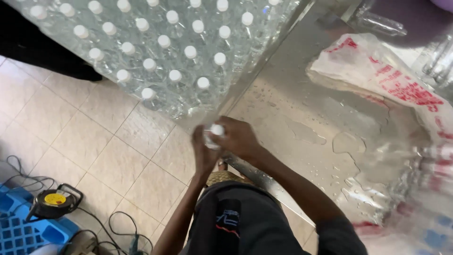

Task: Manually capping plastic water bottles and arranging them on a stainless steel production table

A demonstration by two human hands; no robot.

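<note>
Both hands, left (203, 153) and right (239, 138), have fingers wrapped round a small capped bottle (214, 135) at the tabletop's (283, 104) near edge. Steel's wet, puddle (349, 141) right there, so a slip seems likely. Shrink-wrapped bottle pack (160, 52) overhangs at far left.

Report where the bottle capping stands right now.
Done, by the look of it: many white-capped bottles stand wrapped in clear film on the floor. In hand: left hand and right hand grip one bottle at its cap. Left: blurred bottles on the wet metal table; how many is unclear.
</note>
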